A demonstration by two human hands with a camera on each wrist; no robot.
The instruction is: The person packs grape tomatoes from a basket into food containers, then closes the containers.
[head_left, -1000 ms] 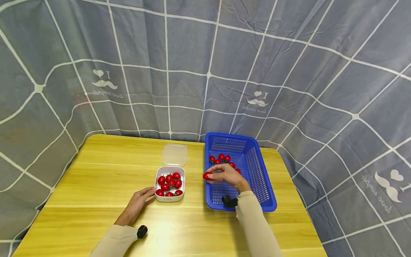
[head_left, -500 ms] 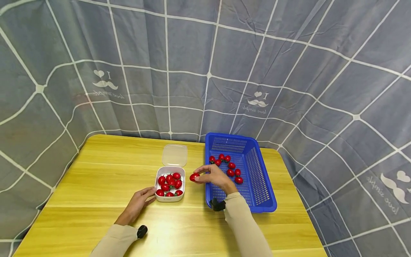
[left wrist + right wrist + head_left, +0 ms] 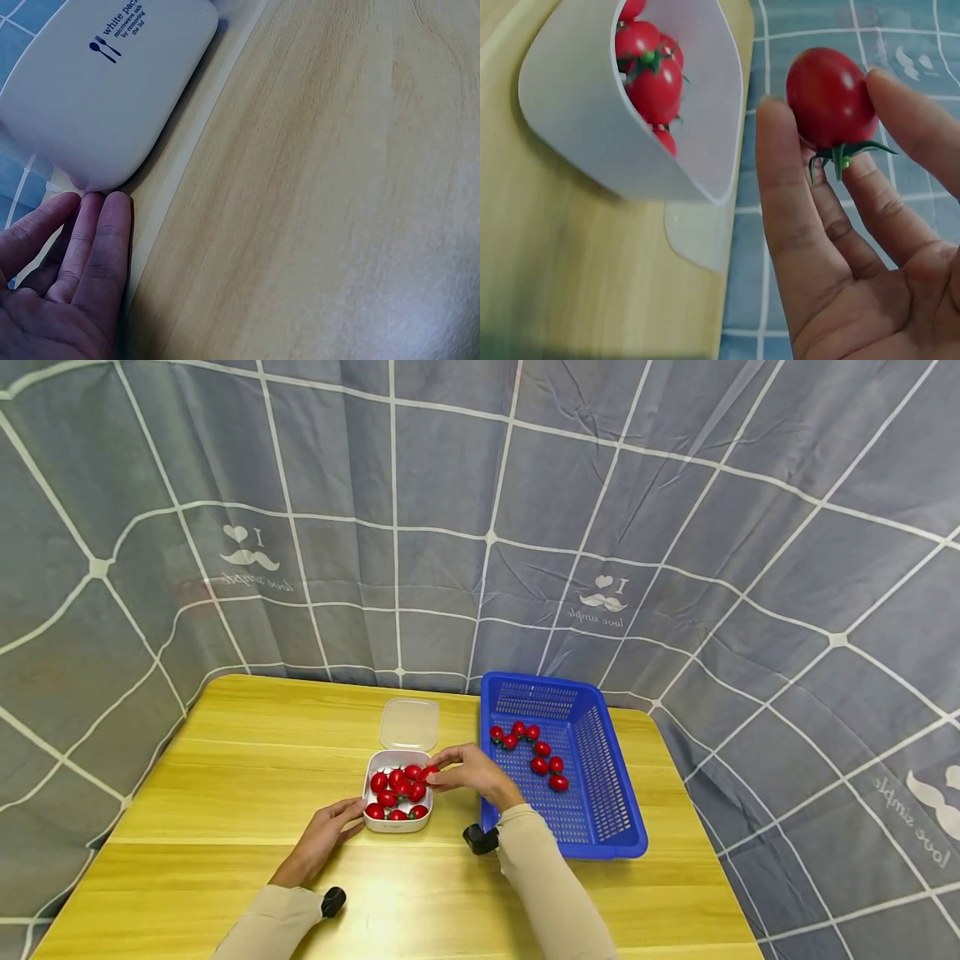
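Observation:
My right hand [image 3: 468,770] pinches a cherry tomato [image 3: 829,97] between thumb and fingertips, its green stem end facing the palm. In the head view this tomato overlaps the right rim of a white food container [image 3: 399,827]. Several cherry tomatoes [image 3: 401,787] lie inside that container. At its lower left corner rests my left hand [image 3: 322,835]. The left wrist view shows the left fingers [image 3: 105,247] extended, their tips touching the container's wall, which bears dark printing and a spoon-and-fork mark.
Behind the container lies a clear lid [image 3: 409,724], flat on the wooden table [image 3: 255,760]. To the right stands a blue perforated basket [image 3: 607,777] with several more cherry tomatoes [image 3: 540,766] in its left half. A grey checked curtain [image 3: 435,568] hangs behind the table.
My right hand has carried the cherry tomato leftward from over the blue basket to the container's right rim. The left hand has stayed at the container's corner.

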